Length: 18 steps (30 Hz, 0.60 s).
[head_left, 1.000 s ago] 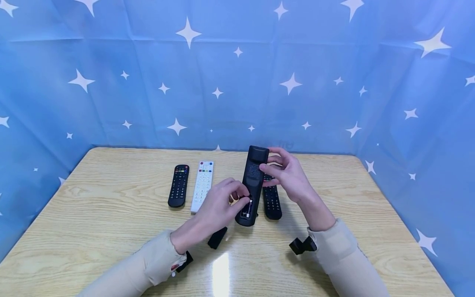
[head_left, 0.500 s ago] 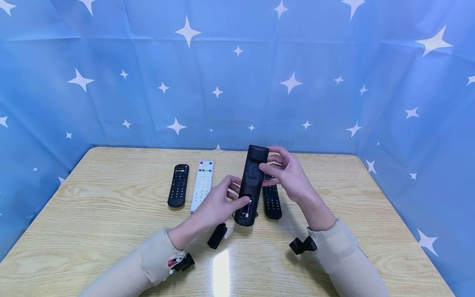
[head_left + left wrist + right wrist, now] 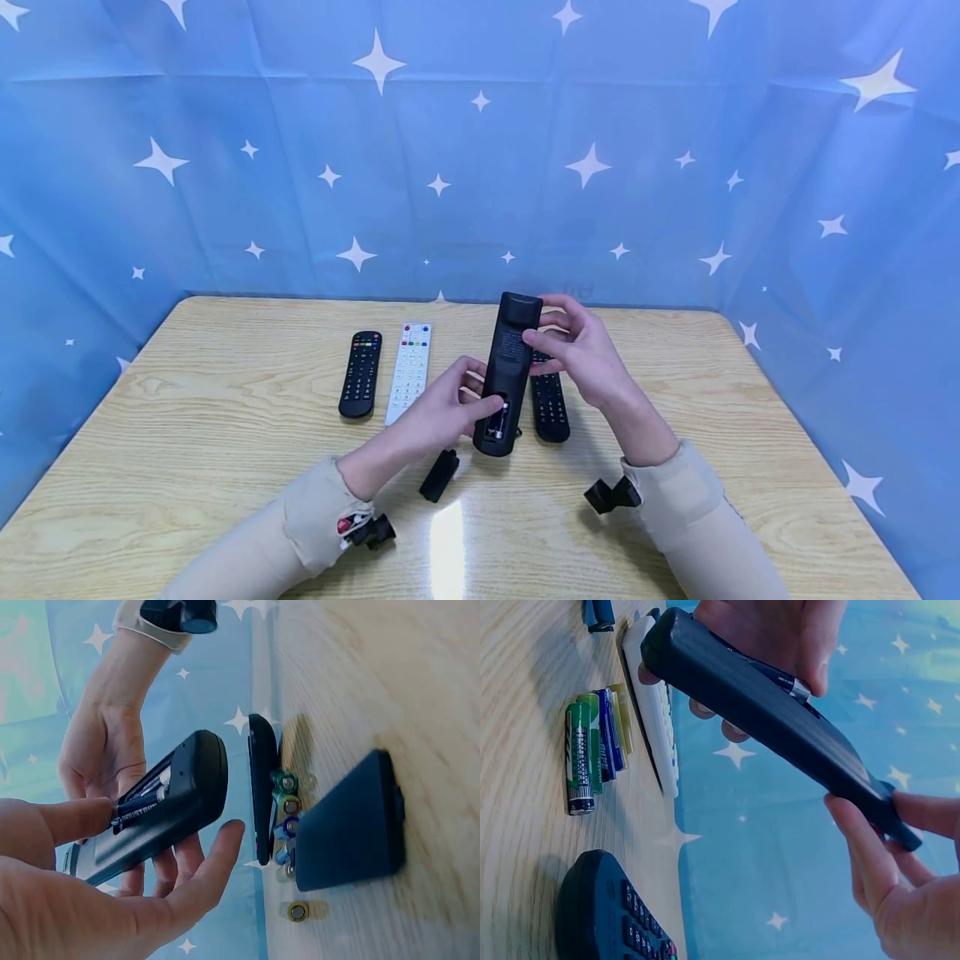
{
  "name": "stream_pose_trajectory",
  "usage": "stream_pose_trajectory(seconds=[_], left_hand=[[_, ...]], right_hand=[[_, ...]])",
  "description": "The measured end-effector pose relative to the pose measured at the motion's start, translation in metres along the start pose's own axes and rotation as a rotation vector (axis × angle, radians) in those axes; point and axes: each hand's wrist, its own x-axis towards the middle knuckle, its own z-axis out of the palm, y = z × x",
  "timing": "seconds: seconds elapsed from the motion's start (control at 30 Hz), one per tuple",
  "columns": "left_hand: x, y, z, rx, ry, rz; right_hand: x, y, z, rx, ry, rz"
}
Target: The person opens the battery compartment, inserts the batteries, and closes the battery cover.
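Observation:
A black remote control (image 3: 510, 367) is held up over the table, its back toward the head camera and its battery compartment uncovered. My right hand (image 3: 587, 354) grips its upper end between thumb and fingers. Around the lower end is my left hand (image 3: 442, 408), with fingers behind the remote and the thumb at the compartment. In the left wrist view that thumb touches one end of a dark AAA-type battery (image 3: 141, 808), which tilts up out of the compartment; lighter battery parts show beside it. The right wrist view shows the battery's metal end (image 3: 801, 691) protruding beside the thumb.
The black battery cover (image 3: 439, 477) lies on the table (image 3: 225, 467) below the left hand. Several loose batteries (image 3: 581, 757), green, blue and yellow, lie under the raised remote. A black remote (image 3: 361, 375) and a white remote (image 3: 409, 367) lie left, another black remote (image 3: 552, 408) right.
My left fingers have spread from a pinch at the compartment to behind the remote, while the thumb stays at the battery. The right hand and remote have barely moved.

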Motion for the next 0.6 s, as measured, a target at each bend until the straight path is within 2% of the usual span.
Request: stream_pose_trajectory(seconds=[0.23, 0.6], left_hand=[[-0.0010, 0.0003, 0.0015, -0.078, -0.031, -0.022], [-0.0012, -0.0011, 0.0011, -0.073, -0.021, -0.038]], right_hand=[[-0.0004, -0.0006, 0.0019, 0.005, 0.003, -0.001], [-0.0011, -0.0023, 0.0065, 0.006, 0.008, -0.021]])
